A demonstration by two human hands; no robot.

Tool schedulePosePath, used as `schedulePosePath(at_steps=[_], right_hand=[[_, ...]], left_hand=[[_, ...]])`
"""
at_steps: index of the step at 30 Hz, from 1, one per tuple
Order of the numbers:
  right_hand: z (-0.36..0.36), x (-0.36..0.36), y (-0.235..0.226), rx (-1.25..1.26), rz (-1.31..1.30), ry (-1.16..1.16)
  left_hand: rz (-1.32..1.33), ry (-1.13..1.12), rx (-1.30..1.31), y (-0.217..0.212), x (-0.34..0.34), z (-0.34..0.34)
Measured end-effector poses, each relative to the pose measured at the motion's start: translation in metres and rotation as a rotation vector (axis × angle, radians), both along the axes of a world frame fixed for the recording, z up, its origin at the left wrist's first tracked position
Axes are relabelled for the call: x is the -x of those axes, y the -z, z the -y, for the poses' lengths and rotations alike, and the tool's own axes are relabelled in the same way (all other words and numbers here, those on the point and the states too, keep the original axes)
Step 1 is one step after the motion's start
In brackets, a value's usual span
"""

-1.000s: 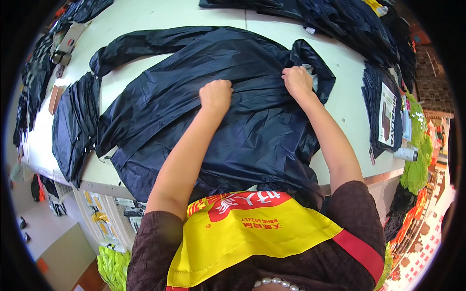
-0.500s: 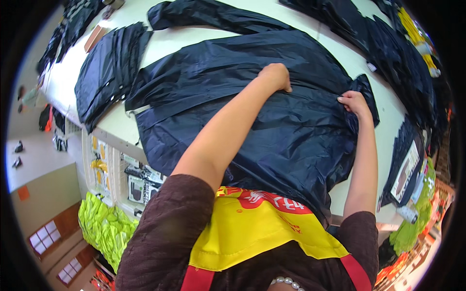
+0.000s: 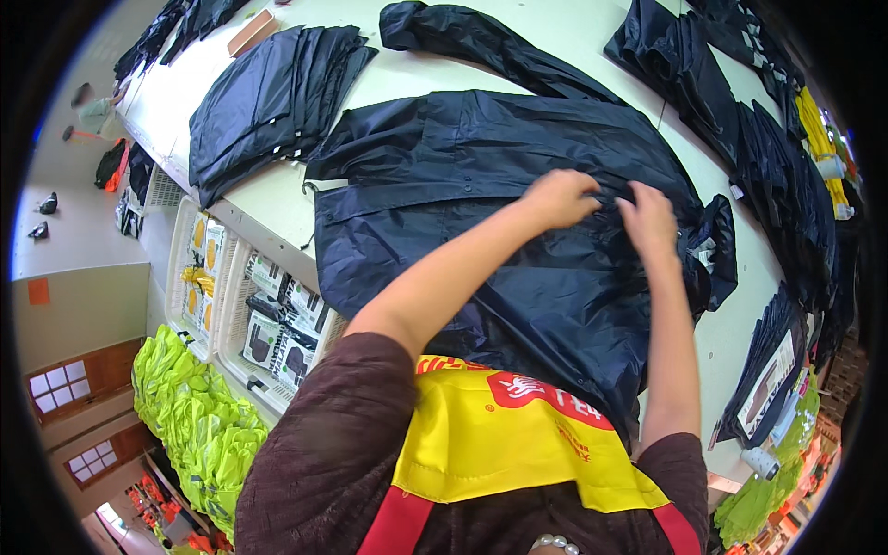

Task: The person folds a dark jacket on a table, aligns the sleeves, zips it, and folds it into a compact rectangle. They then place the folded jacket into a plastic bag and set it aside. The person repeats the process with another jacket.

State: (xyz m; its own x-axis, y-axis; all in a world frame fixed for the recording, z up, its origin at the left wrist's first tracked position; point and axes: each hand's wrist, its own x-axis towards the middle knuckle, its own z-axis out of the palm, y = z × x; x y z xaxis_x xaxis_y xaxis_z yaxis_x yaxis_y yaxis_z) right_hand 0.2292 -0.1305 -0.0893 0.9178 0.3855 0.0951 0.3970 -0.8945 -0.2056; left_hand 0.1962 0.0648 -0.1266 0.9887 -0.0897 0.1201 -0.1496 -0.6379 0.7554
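A dark navy rain jacket, thin and shiny, lies spread over the white table with a few snaps along its placket. Above its middle right my left hand hovers with fingers loosely bent and apart. My right hand is close beside it, thumb and fingers spread, holding nothing. Whether the fingertips touch the cloth is hard to see. One bunched part of the jacket sits at its right end, with a small pale patch. A long sleeve-like navy piece stretches beyond the far edge.
Folded navy garments are stacked at the left on the white table; more navy garments lie far right. White baskets with packaged goods stand below the left edge, near lime-yellow garments. A packaged dark stack lies right.
My right hand has let go of the bunched right end and moved left. My left hand has shifted right, so the hands are now close together. The view has turned somewhat.
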Motion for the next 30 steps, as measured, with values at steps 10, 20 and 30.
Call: schedulePosePath(at_steps=[10, 20, 30], right_hand=[[-0.023, 0.070, 0.059, 0.101, 0.047, -0.121], [0.011, 0.067, 0.059, 0.184, 0.037, -0.125], [-0.089, 0.057, 0.005, -0.203, 0.017, -0.369]], left_hand=[[-0.515, -0.595, -0.657, -0.013, 0.031, -0.328], [0.160, -0.930, 0.009, 0.024, -0.044, -0.349], [0.271, 0.010, -0.119, -0.024, 0.033, -0.289]])
